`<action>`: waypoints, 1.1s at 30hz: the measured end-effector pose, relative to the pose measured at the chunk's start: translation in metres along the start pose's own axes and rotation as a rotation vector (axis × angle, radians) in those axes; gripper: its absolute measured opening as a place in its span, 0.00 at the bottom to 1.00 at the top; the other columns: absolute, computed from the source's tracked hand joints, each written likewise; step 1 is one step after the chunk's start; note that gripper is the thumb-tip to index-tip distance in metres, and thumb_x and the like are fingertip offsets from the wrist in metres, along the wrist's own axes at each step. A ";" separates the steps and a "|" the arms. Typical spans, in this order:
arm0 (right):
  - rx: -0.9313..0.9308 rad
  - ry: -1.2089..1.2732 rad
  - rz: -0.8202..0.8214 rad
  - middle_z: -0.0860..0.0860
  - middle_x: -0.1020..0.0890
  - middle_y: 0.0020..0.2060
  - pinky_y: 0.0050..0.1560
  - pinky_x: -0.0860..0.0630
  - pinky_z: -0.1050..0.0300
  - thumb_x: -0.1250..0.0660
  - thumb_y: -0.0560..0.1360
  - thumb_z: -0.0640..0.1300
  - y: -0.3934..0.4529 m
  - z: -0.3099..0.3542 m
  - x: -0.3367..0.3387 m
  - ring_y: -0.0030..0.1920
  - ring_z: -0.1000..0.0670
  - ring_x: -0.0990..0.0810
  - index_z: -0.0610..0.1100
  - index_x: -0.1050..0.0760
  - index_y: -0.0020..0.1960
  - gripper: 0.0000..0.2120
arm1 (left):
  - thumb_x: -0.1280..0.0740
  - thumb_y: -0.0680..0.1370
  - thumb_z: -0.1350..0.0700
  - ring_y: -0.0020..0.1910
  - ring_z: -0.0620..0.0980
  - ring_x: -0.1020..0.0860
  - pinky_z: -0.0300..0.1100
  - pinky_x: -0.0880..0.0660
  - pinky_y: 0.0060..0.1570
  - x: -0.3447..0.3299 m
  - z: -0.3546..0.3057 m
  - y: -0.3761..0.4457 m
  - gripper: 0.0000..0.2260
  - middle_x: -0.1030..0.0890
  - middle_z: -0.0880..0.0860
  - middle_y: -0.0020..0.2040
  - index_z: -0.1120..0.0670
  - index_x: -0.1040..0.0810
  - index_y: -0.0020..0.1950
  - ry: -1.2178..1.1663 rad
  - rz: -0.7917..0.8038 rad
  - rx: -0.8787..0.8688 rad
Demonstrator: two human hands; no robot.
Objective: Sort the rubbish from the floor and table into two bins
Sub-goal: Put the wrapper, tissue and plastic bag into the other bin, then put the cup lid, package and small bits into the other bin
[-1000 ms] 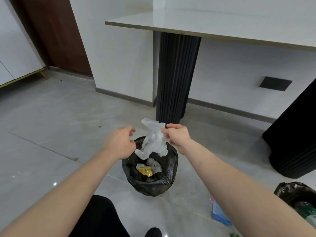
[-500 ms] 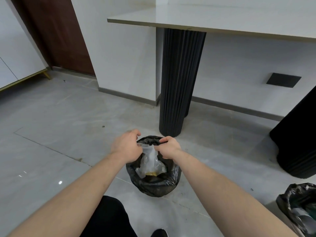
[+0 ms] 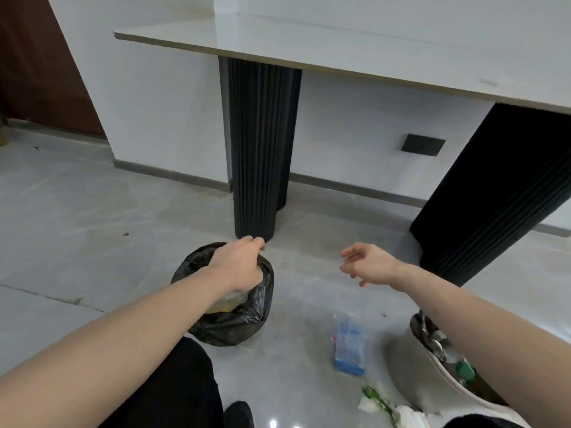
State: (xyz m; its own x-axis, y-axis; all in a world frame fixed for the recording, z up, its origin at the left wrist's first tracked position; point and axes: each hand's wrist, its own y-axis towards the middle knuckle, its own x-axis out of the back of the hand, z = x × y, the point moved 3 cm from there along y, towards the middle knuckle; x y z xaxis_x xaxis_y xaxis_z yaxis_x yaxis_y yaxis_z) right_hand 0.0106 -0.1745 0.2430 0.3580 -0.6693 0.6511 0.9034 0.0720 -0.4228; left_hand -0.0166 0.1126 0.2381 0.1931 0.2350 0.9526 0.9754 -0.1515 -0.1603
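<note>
Head view | left hand (image 3: 239,263) fingers pinched together over black bin (image 3: 230,322), holding nothing I can see | right hand (image 3: 369,263) spread, empty | blue packet (image 3: 349,350) on floor below it

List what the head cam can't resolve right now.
- Contents of left black-bagged bin: left hand and forearm cover the opening.
- Right bin: right forearm crosses it, frame edge crops it.
- Blue packet: print too blurred.
- Green-white litter: cropped at bottom edge.

Two bins (image 3: 234,325) (image 3: 445,362), two hands (image 3: 239,265) (image 3: 369,265), one blue packet (image 3: 349,349), two table legs (image 3: 261,149) (image 3: 494,193)
</note>
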 end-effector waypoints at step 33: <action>-0.439 0.229 -0.143 0.50 0.21 0.50 0.50 0.29 0.58 0.26 0.73 0.45 0.061 -0.310 -0.151 0.48 0.49 0.23 0.48 0.29 0.57 0.17 | 0.31 0.75 0.50 0.64 0.53 0.23 0.44 0.26 0.63 -0.311 -0.121 0.127 0.22 0.23 0.51 0.68 0.50 0.27 0.69 -0.369 0.427 0.305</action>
State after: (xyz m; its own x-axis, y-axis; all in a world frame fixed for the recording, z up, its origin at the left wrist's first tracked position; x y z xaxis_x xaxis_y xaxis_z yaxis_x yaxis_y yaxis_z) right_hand -0.0619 -0.2987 -0.0765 0.1325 -0.7982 0.5876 0.7376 -0.3166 -0.5964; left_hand 0.0342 -0.0958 -0.0477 0.5421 0.5379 0.6456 0.7805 -0.0377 -0.6240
